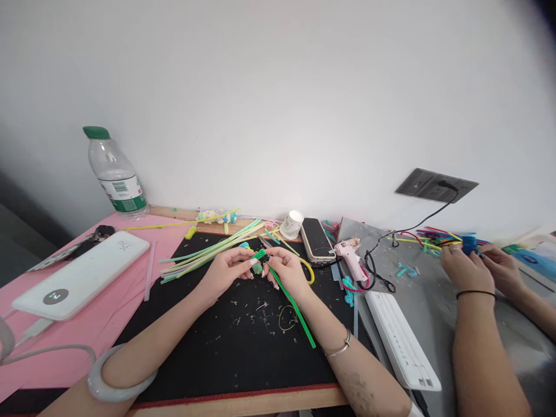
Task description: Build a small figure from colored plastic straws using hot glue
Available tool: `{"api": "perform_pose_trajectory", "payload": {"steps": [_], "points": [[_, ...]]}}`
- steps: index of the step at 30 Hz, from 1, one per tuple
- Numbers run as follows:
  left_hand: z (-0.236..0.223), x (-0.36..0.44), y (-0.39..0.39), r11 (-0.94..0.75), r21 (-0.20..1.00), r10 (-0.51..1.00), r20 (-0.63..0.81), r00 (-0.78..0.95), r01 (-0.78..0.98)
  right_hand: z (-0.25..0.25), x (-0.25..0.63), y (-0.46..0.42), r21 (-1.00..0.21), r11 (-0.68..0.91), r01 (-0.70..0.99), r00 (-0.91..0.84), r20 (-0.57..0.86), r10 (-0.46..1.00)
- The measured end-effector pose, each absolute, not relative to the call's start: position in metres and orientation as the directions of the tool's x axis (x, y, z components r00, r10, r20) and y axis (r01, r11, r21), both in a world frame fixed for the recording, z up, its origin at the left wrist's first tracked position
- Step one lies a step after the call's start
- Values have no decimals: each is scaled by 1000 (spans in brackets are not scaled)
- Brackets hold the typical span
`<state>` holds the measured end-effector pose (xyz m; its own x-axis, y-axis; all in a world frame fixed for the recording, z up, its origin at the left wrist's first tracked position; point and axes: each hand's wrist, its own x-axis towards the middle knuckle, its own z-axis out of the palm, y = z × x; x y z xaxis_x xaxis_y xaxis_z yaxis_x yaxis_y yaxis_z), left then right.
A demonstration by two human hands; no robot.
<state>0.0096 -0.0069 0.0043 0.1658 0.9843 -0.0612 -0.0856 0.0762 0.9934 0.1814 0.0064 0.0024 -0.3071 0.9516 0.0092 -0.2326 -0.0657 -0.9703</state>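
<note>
My left hand [231, 267] and my right hand [287, 267] meet above the black mat [208, 353]. Between their fingertips is a small green piece of fuzzy pipe cleaner work [259, 255], partly hidden by the fingers. Both hands are closed in a pinch on it. A long green pipe cleaner [297, 313] runs from my right hand down toward the lower right. Just behind my hands lies a bundle of pale green and yellow pipe cleaners [191, 265].
A white power bank [82, 275] and a bottle [117, 174] stand left. Behind are a paper cup [292, 225] and phone [317, 238]. At right lie a pink glue gun [351, 260], its cord, and another white power bank [402, 341]. Another person's hands [467, 269] hold something blue.
</note>
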Motion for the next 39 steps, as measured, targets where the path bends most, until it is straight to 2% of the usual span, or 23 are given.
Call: {"api": "perform_pose_trajectory", "payload": {"steps": [8, 16, 26, 39], "points": [[3, 10, -6, 85, 996, 983, -79, 167, -33, 4, 180, 4, -984, -37, -172, -330, 22, 944], [1, 10, -7, 117, 987, 975, -93, 203, -110, 1, 176, 0, -996, -27, -89, -360, 6, 933], [2, 12, -7, 131, 981, 978, -104, 179, -145, 0, 177, 1, -994, -36, -104, -352, 3, 936], [-1, 9, -6, 87, 980, 980, -51, 193, -179, 2, 177, 1, -990, -38, -134, -348, 11, 937]]}}
